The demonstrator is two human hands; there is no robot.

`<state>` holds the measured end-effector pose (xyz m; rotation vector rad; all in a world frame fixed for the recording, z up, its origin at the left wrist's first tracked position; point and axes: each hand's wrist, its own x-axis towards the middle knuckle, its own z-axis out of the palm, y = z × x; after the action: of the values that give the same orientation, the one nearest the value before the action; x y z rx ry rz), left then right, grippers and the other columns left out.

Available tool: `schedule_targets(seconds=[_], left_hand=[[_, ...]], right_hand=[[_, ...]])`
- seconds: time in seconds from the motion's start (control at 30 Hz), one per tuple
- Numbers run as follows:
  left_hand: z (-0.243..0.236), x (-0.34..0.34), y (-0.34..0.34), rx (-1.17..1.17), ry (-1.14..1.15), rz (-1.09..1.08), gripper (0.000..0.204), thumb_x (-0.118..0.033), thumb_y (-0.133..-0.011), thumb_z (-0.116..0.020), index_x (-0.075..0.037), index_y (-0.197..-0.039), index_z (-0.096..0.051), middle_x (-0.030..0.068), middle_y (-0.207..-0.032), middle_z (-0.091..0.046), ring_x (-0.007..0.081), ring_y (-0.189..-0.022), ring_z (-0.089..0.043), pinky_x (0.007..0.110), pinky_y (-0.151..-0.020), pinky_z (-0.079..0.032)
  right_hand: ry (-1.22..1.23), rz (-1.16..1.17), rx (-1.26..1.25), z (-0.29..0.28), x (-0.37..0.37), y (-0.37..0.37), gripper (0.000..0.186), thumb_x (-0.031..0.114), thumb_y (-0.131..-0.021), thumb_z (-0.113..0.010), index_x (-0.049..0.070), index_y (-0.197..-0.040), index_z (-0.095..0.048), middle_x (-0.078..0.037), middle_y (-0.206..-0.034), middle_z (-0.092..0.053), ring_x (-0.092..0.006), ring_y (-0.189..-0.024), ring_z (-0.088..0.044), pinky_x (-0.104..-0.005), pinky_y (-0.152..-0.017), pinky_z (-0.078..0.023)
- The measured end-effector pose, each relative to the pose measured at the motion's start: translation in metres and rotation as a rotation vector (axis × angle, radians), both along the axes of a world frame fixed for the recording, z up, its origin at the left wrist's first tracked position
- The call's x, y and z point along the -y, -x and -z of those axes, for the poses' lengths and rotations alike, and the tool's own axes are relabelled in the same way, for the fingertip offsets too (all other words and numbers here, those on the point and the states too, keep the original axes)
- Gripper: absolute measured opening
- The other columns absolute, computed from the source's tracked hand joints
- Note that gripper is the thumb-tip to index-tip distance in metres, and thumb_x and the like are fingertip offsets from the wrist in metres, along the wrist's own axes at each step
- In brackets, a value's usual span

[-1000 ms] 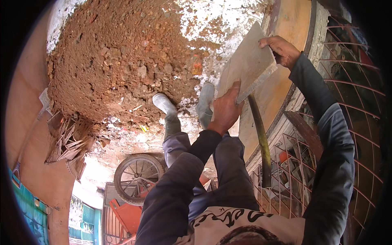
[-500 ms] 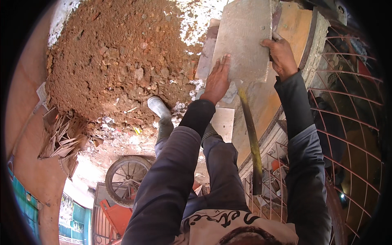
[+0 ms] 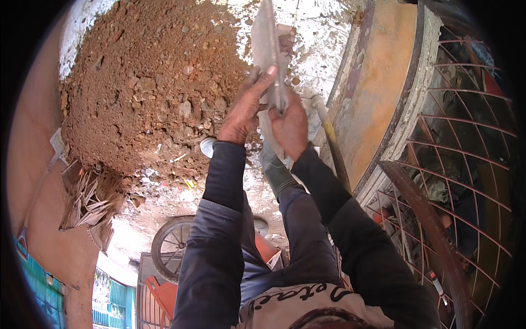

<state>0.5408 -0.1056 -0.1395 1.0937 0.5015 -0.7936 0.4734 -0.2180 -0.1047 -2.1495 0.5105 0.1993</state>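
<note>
A flat grey rectangular slab (image 3: 266, 38) stands on edge in front of me, seen nearly edge-on. My left hand (image 3: 243, 114) lies along its left side, the thumb pressed near the upright edge. Lower on the same edge is my right hand (image 3: 291, 126), its fingers curled around the slab. My hands partly cover the slab's lower part. Close to my right wrist, a yellow and dark handle (image 3: 330, 137) leans beside the ledge. Beneath the slab are my boot (image 3: 276, 170) and some pale broken pieces, partly hidden.
A heap of brown soil and stones (image 3: 148, 82) spreads at the left. On the right run an orange-topped ledge (image 3: 383, 71) and a metal grille (image 3: 466, 115). A spoked wheel (image 3: 156, 249) stands behind my legs, and split wooden strips (image 3: 90, 200) lie by the wall.
The slab has swung from lying broad side up over the ledge to standing on edge, further left. My right hand has moved left and down with it; my left hand has shifted left.
</note>
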Motion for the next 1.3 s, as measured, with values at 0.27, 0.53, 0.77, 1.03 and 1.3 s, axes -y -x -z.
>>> schedule_targets(seconds=[0.27,0.53,0.77,1.03,1.3], left_hand=[[0.01,-0.131,0.101,0.0,-0.622,-0.014,0.044,-0.017,-0.082,-0.066,0.013,-0.114,-0.064,0.0221,-0.103,-0.072,0.0279,-0.086,-0.07,0.037,-0.078,-0.056],[0.014,-0.123,0.172,-0.071,-0.616,-0.119,0.034,-0.018,-0.084,-0.073,0.005,-0.109,-0.068,0.0083,-0.1,-0.069,0.0196,-0.09,-0.061,0.032,-0.085,-0.047],[0.036,-0.139,0.185,-0.155,-0.558,-0.177,0.035,-0.016,-0.085,-0.077,0.003,-0.112,-0.068,0.0076,-0.107,-0.068,0.0188,-0.1,-0.062,0.034,-0.091,-0.047],[0.062,-0.18,0.187,-0.227,-0.349,-0.471,0.048,-0.016,-0.083,-0.075,0.002,-0.126,-0.062,0.0146,-0.127,-0.063,0.0302,-0.118,-0.059,0.044,-0.107,-0.044],[0.052,-0.252,0.201,-0.173,-0.264,-0.581,0.094,-0.066,-0.085,-0.069,-0.01,-0.153,-0.036,0.013,-0.15,-0.045,0.033,-0.137,-0.043,0.052,-0.115,-0.036]], right_hand=[[-0.154,-0.435,-0.141,0.017,-0.074,0.085,0.057,0.022,-0.088,-0.073,0.005,-0.139,-0.054,-0.02,-0.119,-0.065,-0.0363,-0.106,-0.067,-0.0413,-0.088,-0.054],[0.142,0.052,-0.393,0.26,0.069,0.037,0.051,0.038,-0.087,-0.071,0.0,-0.12,-0.061,-0.023,-0.112,-0.067,-0.0389,-0.104,-0.066,-0.0455,-0.091,-0.053],[0.352,0.021,-0.366,0.367,0.062,-0.025,0.102,0.051,-0.082,-0.077,-0.007,-0.15,-0.027,-0.036,-0.141,-0.047,-0.0481,-0.125,-0.054,-0.0482,-0.103,-0.048],[0.163,0.073,-0.06,0.448,0.124,-0.033,0.104,0.035,-0.082,-0.083,-0.007,-0.152,-0.019,-0.031,-0.132,-0.058,-0.0411,-0.115,-0.063,-0.0457,-0.101,-0.05],[-0.844,0.129,-0.353,0.244,0.076,-0.019,0.068,0.025,-0.091,-0.077,0.001,-0.146,-0.046,-0.011,-0.126,-0.065,-0.021,-0.11,-0.065,-0.0363,-0.096,-0.052]])
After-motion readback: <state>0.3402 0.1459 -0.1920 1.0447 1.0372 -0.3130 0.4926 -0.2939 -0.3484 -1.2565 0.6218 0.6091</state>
